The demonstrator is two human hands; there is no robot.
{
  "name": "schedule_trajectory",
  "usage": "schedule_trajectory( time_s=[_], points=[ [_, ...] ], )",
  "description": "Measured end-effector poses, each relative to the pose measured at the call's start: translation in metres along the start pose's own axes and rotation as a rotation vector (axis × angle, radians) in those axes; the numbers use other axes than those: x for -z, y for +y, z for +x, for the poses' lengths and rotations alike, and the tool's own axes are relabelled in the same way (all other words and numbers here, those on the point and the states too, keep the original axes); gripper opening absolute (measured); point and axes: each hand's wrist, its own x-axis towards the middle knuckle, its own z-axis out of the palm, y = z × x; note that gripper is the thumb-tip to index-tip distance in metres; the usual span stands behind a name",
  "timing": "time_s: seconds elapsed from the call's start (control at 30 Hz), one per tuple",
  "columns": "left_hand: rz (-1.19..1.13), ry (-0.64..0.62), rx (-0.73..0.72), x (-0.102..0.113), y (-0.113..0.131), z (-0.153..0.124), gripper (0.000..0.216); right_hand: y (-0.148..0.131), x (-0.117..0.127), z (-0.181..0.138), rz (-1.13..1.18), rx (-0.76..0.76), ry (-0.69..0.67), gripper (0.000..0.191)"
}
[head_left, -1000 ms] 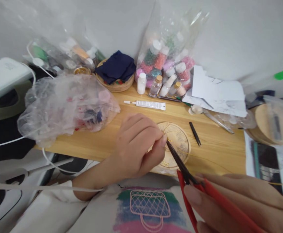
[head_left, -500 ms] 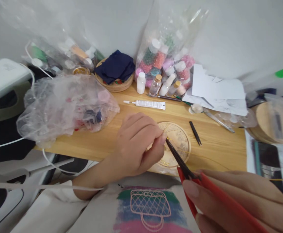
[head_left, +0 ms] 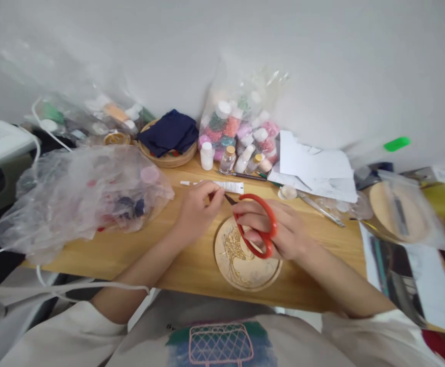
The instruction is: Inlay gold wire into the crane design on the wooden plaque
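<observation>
My right hand [head_left: 288, 229] grips red-handled scissors [head_left: 272, 221], fingers through the loops. Their dark blades point left, with the tips close to the fingertips of my left hand [head_left: 197, 210]. That hand is closed in a pinch; what it holds is too small to make out. Under the scissors, a round wooden disc [head_left: 258, 270] with a raised gold-coloured pattern lies near the table's front edge. Part of it is hidden by my right hand. Behind my left hand lies a white tube [head_left: 233, 187], partly covered.
Clear plastic bags [head_left: 54, 204] crowd the left side. Along the wall stand a hoop with navy cloth [head_left: 168, 133], small bottles [head_left: 227, 160] and a bag of bead jars [head_left: 232, 125]. White papers [head_left: 317, 171], a silver tool [head_left: 323, 210] and a dark phone-like slab [head_left: 403, 275] lie right.
The view has shifted and drawn back. Both hands have moved up toward the tube, and the scissors have swung from low right to above the disc. My left hand uncovers more gold pattern.
</observation>
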Motion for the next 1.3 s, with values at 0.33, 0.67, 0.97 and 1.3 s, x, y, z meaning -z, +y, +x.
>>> schedule_trajectory(
  time_s=[0.33, 0.67, 0.97, 1.3],
  points=[
    [0.019, 0.001, 0.331, -0.018, -0.016, 0.023, 0.026, 0.043, -0.012, 0.01, 0.064, 0.213, 0.219, 0.017],
    [0.067, 0.024, 0.405, -0.022, -0.01, 0.033, 0.024, 0.061, -0.016, 0.008, 0.096, 0.192, 0.241, 0.019],
    [-0.014, -0.002, 0.347, -0.011, -0.016, 0.027, 0.028, 0.047, 0.024, 0.015, 0.132, -0.049, 0.402, 0.022],
    [-0.205, -0.291, 0.149, -0.008, -0.005, 0.002, 0.027, -0.009, 0.085, -0.052, -0.023, -1.115, 0.294, 0.03]
  ],
)
